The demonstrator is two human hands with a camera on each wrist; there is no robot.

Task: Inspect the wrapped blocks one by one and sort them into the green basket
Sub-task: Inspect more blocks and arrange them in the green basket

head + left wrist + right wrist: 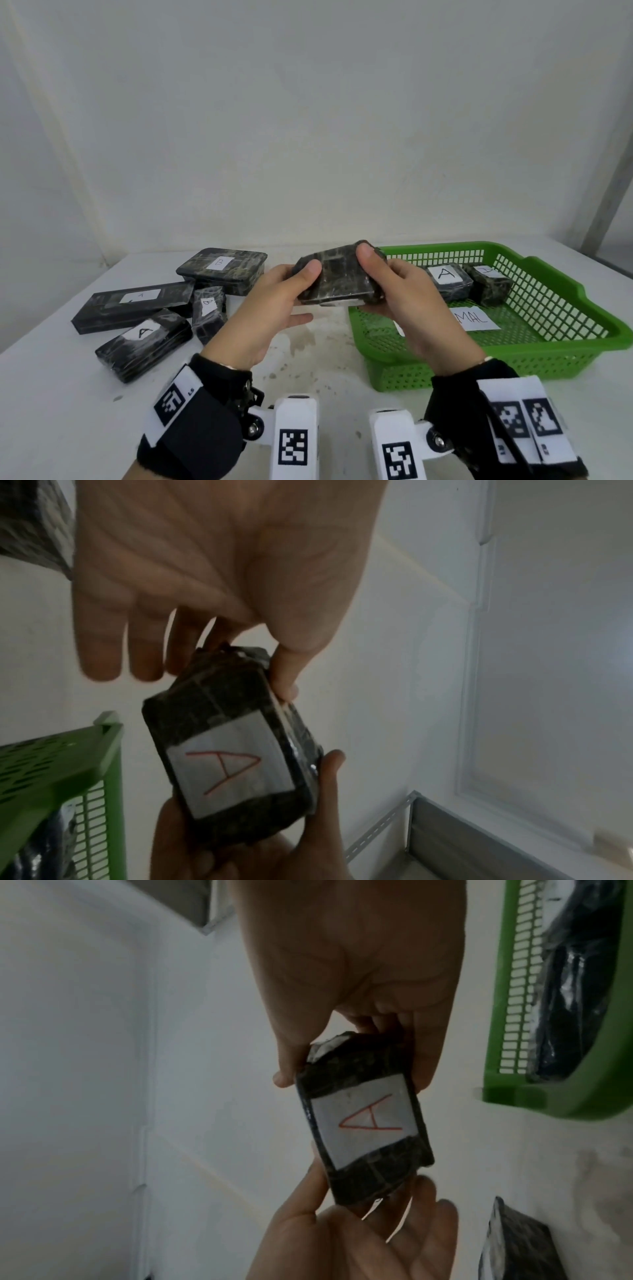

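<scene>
Both wrists wear black straps with white marker tags, closest to the viewer at the desk's front edge. Above the middle of the desk (51, 394), the left hand (270, 308) and the right hand (404, 301) hold 1 wrapped block (337, 277) up between them, clear of the surface. The left thumb pinches its near-left end against the index finger, while the other left fingers (103, 653) hang straight and loose. The right thumb presses on the block's top right end and the right fingers curl beneath it. From the head view the block shows its dark marbled back; both wrist views show the underside, where a white label (232, 767) carries a red letter A.

Just right of the hands, the green basket (548, 349) sits along the desk's right side. At its far end lie 2 wrapped blocks side by side, touching: one labelled A (448, 281) and one whose letter I cannot read (489, 284). A white paper sign (476, 318) lies flat on the basket floor, partly hidden by the right hand.

On the desk's left side 4 more blocks cluster together: a wide one marked B (222, 270) toward the back edge, a long flat one (133, 305), a small one (208, 311) leaning among them, and one marked A (144, 342) nearest the front.
</scene>
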